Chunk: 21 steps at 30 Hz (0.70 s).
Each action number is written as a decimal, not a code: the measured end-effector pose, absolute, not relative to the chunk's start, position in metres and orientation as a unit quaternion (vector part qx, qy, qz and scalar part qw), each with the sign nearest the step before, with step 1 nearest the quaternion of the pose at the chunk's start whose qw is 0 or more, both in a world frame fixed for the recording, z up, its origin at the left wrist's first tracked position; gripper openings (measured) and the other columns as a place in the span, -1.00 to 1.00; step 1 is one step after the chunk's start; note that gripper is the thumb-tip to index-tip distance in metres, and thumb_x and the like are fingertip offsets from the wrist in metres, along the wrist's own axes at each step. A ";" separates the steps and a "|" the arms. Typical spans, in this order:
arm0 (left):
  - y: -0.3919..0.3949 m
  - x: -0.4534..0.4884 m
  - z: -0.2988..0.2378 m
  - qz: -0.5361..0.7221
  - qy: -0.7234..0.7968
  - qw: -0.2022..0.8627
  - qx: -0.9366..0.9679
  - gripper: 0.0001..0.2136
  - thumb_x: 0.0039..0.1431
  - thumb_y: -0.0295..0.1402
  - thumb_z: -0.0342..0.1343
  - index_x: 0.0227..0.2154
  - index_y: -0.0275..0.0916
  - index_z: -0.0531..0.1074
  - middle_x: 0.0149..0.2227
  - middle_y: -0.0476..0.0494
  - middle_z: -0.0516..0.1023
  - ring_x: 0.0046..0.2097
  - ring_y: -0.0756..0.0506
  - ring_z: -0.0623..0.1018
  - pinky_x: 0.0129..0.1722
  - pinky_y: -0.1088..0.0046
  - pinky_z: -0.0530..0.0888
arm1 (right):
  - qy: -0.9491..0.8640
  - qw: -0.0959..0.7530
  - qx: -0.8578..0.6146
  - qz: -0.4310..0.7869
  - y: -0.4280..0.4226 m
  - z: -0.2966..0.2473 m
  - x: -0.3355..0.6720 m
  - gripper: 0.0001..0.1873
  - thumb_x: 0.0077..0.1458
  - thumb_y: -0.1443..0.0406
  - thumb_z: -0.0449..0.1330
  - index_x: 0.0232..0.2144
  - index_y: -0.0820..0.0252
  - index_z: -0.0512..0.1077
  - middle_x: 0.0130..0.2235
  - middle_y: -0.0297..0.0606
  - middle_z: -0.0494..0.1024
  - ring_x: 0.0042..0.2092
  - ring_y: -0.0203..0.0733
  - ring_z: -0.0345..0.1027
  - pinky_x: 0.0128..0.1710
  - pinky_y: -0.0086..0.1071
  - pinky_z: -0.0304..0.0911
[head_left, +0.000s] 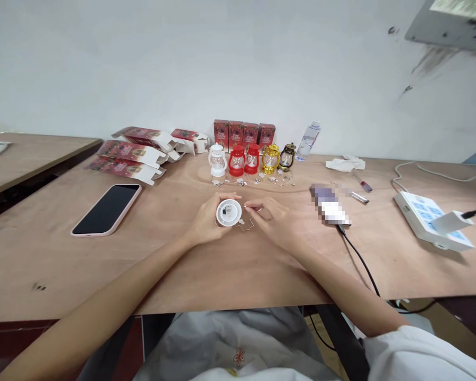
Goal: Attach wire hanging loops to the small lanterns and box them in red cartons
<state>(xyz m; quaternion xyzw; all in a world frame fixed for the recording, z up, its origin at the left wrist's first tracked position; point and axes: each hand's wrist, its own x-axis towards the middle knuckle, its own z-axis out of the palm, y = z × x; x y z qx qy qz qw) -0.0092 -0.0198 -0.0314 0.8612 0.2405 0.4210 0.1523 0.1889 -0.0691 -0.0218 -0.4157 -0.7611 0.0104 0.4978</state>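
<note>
1. Holds the white round piece (229, 214) in the left hand (204, 219), fingers wrapped around its side, between the front and back edges of the table (206, 275).
2. Holds the right hand (276, 214) just beside it, thumb and fingers drawn close; cannot tell whether pressed together or pinching something tiny.
3. Could drop the piece from a slack left grip, or snag the thin wire (246, 230) through a careless wrist sweep.
4. Hard to make out: the small dark part (225, 211) inside; hidden: the piece's underside.
</note>
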 end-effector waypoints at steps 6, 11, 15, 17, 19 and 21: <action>-0.024 -0.004 -0.029 0.420 0.186 0.121 0.880 -0.67 0.09 -0.39 0.13 -0.06 -0.20 0.27 -0.01 -0.27 0.51 0.08 -0.20 0.51 0.01 0.18 0.48 | -0.776 0.561 -0.288 -0.024 -0.079 -0.016 0.181 -0.83 0.16 0.43 0.18 -0.23 0.07 0.46 -0.33 -0.29 0.63 -0.27 -0.23 0.49 -0.28 -0.33 0.41; -0.026 -0.002 -0.027 0.403 0.192 0.104 0.889 -0.69 0.10 -0.35 0.13 -0.07 -0.21 0.30 -0.05 -0.26 0.51 0.00 -0.18 0.52 -0.02 0.20 0.45 | -0.793 0.551 -0.258 -0.043 -0.077 -0.023 0.181 -0.78 0.17 0.46 0.15 -0.19 0.05 0.43 -0.34 -0.31 0.61 -0.28 -0.23 0.46 -0.26 -0.32 0.40; -0.026 -0.002 -0.029 0.396 0.192 0.115 0.891 -0.69 0.10 -0.35 0.12 -0.07 -0.20 0.30 -0.05 -0.26 0.50 0.01 -0.19 0.51 -0.01 0.20 0.45 | -0.799 0.530 -0.277 -0.059 -0.076 -0.026 0.181 -0.82 0.21 0.42 0.11 -0.21 0.05 0.43 -0.33 -0.29 0.61 -0.28 -0.22 0.47 -0.26 -0.29 0.41; -0.026 -0.002 -0.029 0.398 0.185 0.115 0.891 -0.68 0.10 -0.37 0.12 -0.07 -0.20 0.30 -0.05 -0.26 0.50 0.01 -0.18 0.51 -0.01 0.20 0.44 | -0.800 0.525 -0.278 -0.079 -0.075 -0.026 0.179 -0.83 0.22 0.43 0.11 -0.23 0.07 0.42 -0.32 -0.29 0.61 -0.26 -0.22 0.47 -0.25 -0.29 0.42; -0.027 -0.001 -0.029 0.396 0.180 0.114 0.893 -0.68 0.10 -0.38 0.13 -0.06 -0.20 0.31 -0.06 -0.25 0.51 0.01 -0.19 0.51 -0.01 0.20 0.44 | -0.799 0.531 -0.266 -0.094 -0.075 -0.027 0.178 -0.84 0.22 0.43 0.11 -0.23 0.07 0.42 -0.33 -0.29 0.61 -0.26 -0.22 0.46 -0.25 -0.30 0.42; -0.028 -0.001 -0.028 0.392 0.181 0.114 0.895 -0.68 0.10 -0.38 0.12 -0.06 -0.20 0.32 -0.06 -0.25 0.51 0.01 -0.19 0.51 -0.01 0.20 0.45 | -0.799 0.534 -0.256 -0.100 -0.074 -0.029 0.178 -0.82 0.22 0.43 0.11 -0.21 0.07 0.43 -0.32 -0.29 0.60 -0.25 -0.22 0.45 -0.24 -0.30 0.41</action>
